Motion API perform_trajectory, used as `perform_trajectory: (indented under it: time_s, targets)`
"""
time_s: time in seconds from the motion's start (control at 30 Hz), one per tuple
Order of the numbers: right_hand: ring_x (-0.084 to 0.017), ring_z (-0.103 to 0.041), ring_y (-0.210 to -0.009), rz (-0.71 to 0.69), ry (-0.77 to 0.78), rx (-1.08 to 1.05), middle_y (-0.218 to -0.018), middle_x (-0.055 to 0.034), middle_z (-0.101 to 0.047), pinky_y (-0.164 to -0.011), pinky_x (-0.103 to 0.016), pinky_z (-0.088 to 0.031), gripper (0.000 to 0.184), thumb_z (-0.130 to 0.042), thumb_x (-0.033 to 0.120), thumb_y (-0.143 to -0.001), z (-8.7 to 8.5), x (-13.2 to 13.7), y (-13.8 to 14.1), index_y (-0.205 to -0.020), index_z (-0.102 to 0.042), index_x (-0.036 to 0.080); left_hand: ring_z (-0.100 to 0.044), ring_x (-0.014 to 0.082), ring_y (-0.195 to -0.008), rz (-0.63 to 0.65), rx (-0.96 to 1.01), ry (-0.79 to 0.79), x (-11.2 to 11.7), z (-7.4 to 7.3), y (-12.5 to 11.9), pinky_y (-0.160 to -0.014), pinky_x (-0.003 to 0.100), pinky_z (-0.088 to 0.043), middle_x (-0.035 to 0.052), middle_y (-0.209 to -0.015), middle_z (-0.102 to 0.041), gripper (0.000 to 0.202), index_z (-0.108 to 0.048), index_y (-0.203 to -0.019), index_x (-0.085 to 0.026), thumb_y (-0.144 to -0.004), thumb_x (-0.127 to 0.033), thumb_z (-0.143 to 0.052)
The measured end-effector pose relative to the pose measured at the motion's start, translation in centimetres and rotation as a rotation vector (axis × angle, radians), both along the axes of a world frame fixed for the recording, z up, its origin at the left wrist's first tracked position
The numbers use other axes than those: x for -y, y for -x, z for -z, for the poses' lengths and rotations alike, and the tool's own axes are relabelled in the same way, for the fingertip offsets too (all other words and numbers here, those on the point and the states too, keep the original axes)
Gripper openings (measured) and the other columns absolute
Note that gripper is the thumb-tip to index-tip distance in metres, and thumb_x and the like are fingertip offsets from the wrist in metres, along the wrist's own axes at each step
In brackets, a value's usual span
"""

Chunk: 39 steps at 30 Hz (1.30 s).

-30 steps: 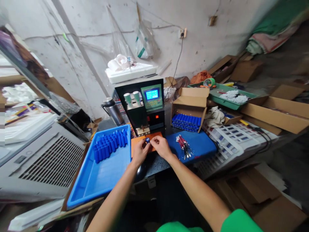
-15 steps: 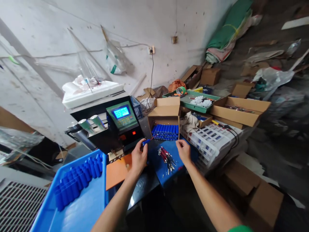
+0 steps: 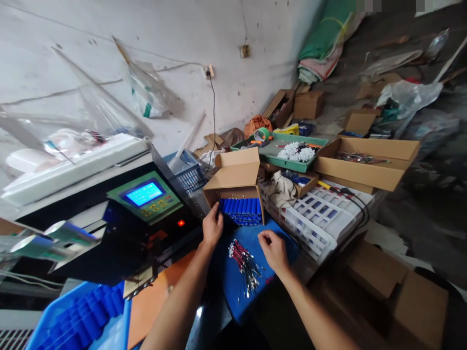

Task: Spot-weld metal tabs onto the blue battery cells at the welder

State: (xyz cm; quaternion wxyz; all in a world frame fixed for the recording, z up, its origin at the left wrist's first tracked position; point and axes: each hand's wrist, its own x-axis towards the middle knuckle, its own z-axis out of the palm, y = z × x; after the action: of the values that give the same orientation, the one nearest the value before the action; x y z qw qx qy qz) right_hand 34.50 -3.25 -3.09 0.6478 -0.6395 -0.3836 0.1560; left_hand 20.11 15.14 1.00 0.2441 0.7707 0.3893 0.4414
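Observation:
My left hand (image 3: 213, 226) reaches to the front edge of an open cardboard box (image 3: 235, 175) that holds a row of blue cylindrical cells (image 3: 241, 209). Its fingers are curled together at the cells, and what they grip is hidden. My right hand (image 3: 273, 249) hovers over a blue mat (image 3: 233, 287) with its fingers curled in a pinch, just right of a bundle of red and black wires (image 3: 246, 266) with white plugs. I cannot make out anything between those fingertips.
A black machine with a green control panel and lit screen (image 3: 146, 194) stands at the left, an orange mat (image 3: 153, 301) before it. A blue tray (image 3: 83, 321) of blue cells sits at the lower left. White grid trays (image 3: 321, 214), a green tray (image 3: 272, 153) and cardboard boxes (image 3: 365, 167) crowd the right.
The view has swung right. My left hand moved from the orange mat, carrying a blue cell, to the box of cells. My right hand left the cell and went to the wire bundle.

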Motion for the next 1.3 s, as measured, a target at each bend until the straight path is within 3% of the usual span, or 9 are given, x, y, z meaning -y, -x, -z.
perform_trajectory:
  time_s: [0.37,0.57,0.73,0.8,0.9,0.97,1.07,1.17,1.3]
  targets:
    - [-0.019,-0.063,-0.064,-0.015,0.018,-0.018,-0.070,-0.0057,-0.069,-0.067,-0.030,-0.050,0.023,-0.054,0.038,-0.085,0.2,0.0,-0.5,-0.075,-0.064,0.019,-0.043,0.0254,-0.136,0.168,-0.141,0.049,-0.1,0.1,0.6,-0.118,0.043,-0.029,0.0060,-0.145,-0.048,0.066,-0.056,-0.132,-0.019,-0.067,-0.004,-0.057]
    - [-0.019,-0.062,-0.065,0.013,0.029,-0.014,-0.072,-0.0064,-0.069,-0.068,-0.030,-0.049,0.025,-0.054,0.039,-0.084,0.7,0.1,-0.9,-0.077,-0.064,0.018,-0.042,0.0282,-0.137,0.167,-0.192,0.077,3.0,-3.2,0.4,-0.117,0.042,-0.030,0.0080,-0.148,-0.044,0.059,-0.056,-0.130,-0.019,-0.072,-0.010,-0.061]
    - [-0.019,-0.062,-0.067,0.037,0.043,0.019,-0.074,-0.0069,-0.070,-0.070,-0.030,-0.049,0.029,-0.053,0.042,-0.082,0.9,0.5,-1.1,-0.078,-0.066,0.017,-0.063,0.0283,-0.108,0.201,-0.048,0.267,13.9,-6.0,3.8,-0.106,0.046,-0.042,0.0089,-0.110,-0.071,0.030,-0.069,-0.107,-0.021,-0.077,-0.026,-0.067]
    - [-0.019,-0.062,-0.067,0.049,0.055,0.032,-0.074,-0.0074,-0.070,-0.070,-0.031,-0.049,0.031,-0.052,0.044,-0.081,1.0,0.7,-1.1,-0.078,-0.066,0.016,-0.066,0.0278,-0.098,0.309,0.024,0.411,20.3,-5.1,6.5,-0.099,0.044,-0.047,0.0109,-0.099,-0.072,0.024,-0.074,-0.099,-0.023,-0.076,-0.026,-0.071]
    - [-0.020,-0.062,-0.068,0.057,0.077,0.059,-0.073,-0.0082,-0.070,-0.070,-0.031,-0.048,0.032,-0.052,0.045,-0.080,1.5,1.0,-1.1,-0.078,-0.066,0.016,-0.067,0.0278,-0.091,0.451,-0.013,0.584,28.7,-1.5,11.1,-0.090,0.042,-0.051,0.0127,-0.093,-0.072,0.019,-0.076,-0.094,-0.025,-0.076,-0.025,-0.072]
    - [-0.021,-0.062,-0.067,0.050,0.093,0.078,-0.071,-0.0085,-0.069,-0.069,-0.032,-0.048,0.033,-0.052,0.046,-0.079,1.7,1.1,-1.2,-0.078,-0.065,0.016,-0.067,0.0270,-0.084,0.318,-0.023,0.607,32.0,1.3,13.9,-0.085,0.042,-0.054,0.0110,-0.087,-0.073,0.014,-0.077,-0.090,-0.027,-0.077,-0.028,-0.071]
    - [-0.023,-0.062,-0.071,0.048,0.081,0.124,-0.075,-0.0106,-0.069,-0.073,-0.035,-0.049,0.035,-0.051,0.047,-0.079,1.2,1.4,-0.9,-0.079,-0.065,0.015,-0.067,0.0284,-0.096,-0.098,0.273,0.642,33.0,3.7,17.0,-0.091,0.043,-0.053,0.0101,-0.100,-0.073,0.022,-0.075,-0.095,-0.025,-0.075,-0.034,-0.073]
    - [-0.024,-0.063,-0.085,0.065,-0.022,0.124,-0.091,-0.0142,-0.069,-0.081,-0.037,-0.049,0.038,-0.051,0.048,-0.082,-0.5,1.9,1.6,-0.092,-0.064,0.014,-0.066,0.0258,-0.103,-0.325,0.769,0.705,31.2,3.3,18.3,-0.094,0.040,-0.053,0.0093,-0.115,-0.068,0.034,-0.067,-0.109,-0.024,-0.079,-0.039,-0.068]
    - [-0.022,-0.063,-0.100,-0.057,-0.143,-0.212,-0.114,-0.0145,-0.064,-0.084,-0.035,-0.052,0.044,-0.053,0.049,-0.084,-1.8,2.5,9.5,-0.114,-0.054,0.016,-0.063,0.0220,-0.111,-0.385,1.262,0.731,27.4,1.5,17.9,-0.098,0.040,-0.052,0.0085,-0.120,-0.064,0.022,-0.064,-0.104,-0.024,-0.085,-0.034,-0.059]
